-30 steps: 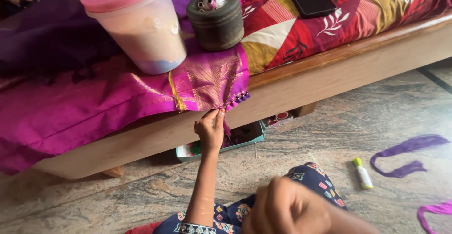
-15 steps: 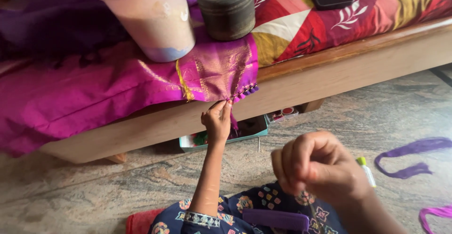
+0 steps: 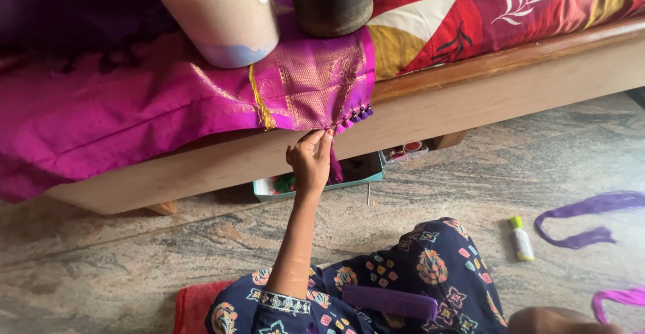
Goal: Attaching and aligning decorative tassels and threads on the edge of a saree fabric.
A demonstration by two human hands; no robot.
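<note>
We pinch magenta cloth hem (image 3: 316, 95) with left hand (image 3: 310, 162), fingers closed beside tassels (image 3: 355, 117); tassel work underway. Right hand (image 3: 561, 320) barely visible, grip unclear. Next move needs steady tension.

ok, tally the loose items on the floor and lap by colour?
Purple: 3, comb on the lap, thread bundle, second thread bundle at the right edge
White with green cap: 1, small tube
Total: 4

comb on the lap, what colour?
Purple comb, lying on the dark floral-print lap; head view shows it plainly.
</note>
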